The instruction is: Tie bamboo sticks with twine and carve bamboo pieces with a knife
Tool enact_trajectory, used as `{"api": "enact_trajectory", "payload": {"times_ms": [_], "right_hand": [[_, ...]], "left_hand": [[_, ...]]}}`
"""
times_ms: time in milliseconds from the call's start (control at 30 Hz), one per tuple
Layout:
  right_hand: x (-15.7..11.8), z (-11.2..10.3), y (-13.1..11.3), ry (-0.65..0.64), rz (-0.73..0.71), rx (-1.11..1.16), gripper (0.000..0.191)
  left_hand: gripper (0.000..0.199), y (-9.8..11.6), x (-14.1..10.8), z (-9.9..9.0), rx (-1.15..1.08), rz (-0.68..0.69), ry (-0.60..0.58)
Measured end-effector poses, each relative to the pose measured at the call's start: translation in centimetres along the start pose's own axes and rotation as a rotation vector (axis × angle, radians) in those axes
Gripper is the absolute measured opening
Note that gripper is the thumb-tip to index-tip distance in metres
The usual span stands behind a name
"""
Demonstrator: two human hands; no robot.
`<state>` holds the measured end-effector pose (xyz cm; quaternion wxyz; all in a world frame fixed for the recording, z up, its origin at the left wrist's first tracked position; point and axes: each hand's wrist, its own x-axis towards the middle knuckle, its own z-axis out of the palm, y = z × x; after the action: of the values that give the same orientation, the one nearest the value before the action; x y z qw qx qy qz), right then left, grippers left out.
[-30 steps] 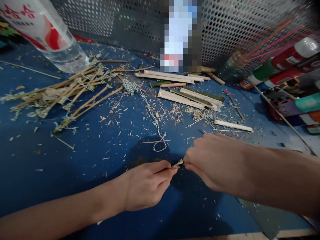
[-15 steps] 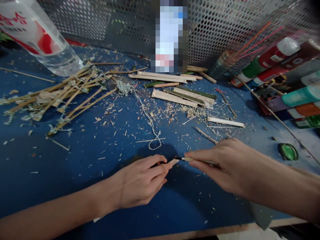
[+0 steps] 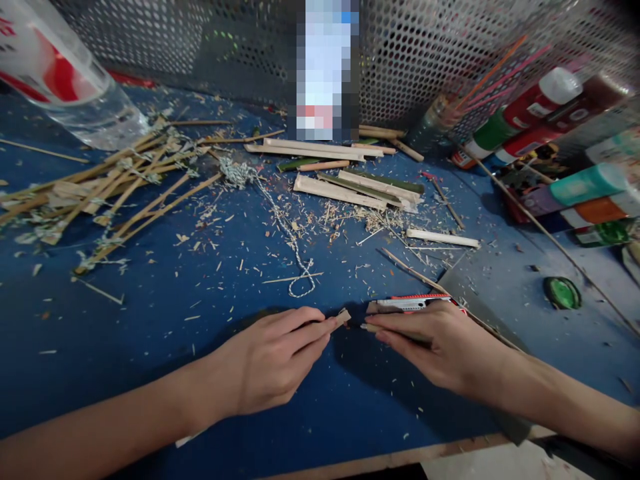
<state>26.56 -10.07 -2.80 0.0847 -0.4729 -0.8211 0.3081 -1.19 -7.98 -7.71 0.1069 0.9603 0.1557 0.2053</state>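
My left hand [image 3: 283, 357] is closed around a short strip of pale bamboo [image 3: 343, 317], whose end pokes out past the fingertips. To its right, my right hand [image 3: 430, 340] pinches a slim carving knife [image 3: 371, 327] by its pale handle. The knife's dark tip points at the strip, with a small gap between them. A utility knife [image 3: 400, 305] with a red edge lies on the blue mat [image 3: 150, 333] just behind my right hand, partly hidden by it. Ahead of both hands, a looped twisted cord [image 3: 303, 285] lies among shavings.
Split bamboo pieces [image 3: 340, 192] lie at the middle back. Tied sticks [image 3: 115, 180] and a water bottle [image 3: 95, 100] are on the left. Paint bottles [image 3: 530, 113], an open green paint lid [image 3: 563, 292] and a long thin stick [image 3: 550, 233] are on the right. A perforated metal panel [image 3: 225, 47] stands behind.
My right hand has drawn the carving knife's tip back and slightly down, away from the bamboo strip. The utility knife behind it now shows. The view has shifted slightly.
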Motion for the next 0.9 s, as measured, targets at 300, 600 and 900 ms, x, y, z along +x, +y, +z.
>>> {"api": "enact_trajectory", "payload": {"times_ms": [300,600,900], "right_hand": [[0.01,0.01,-0.42,0.035,-0.053,-0.058,0.027],[-0.38,0.07,-0.53,0.05,-0.063,-0.116,0.025],[-0.23,0.16,-0.34,0.049,-0.096,-0.137,0.025]], "left_hand": [[0.033,-0.02,0.08,-0.01,-0.052,0.006,0.007],[0.034,-0.04,0.12,-0.03,-0.057,-0.001,0.004],[0.032,-0.09,0.11,0.0,-0.033,0.015,-0.005]]}}
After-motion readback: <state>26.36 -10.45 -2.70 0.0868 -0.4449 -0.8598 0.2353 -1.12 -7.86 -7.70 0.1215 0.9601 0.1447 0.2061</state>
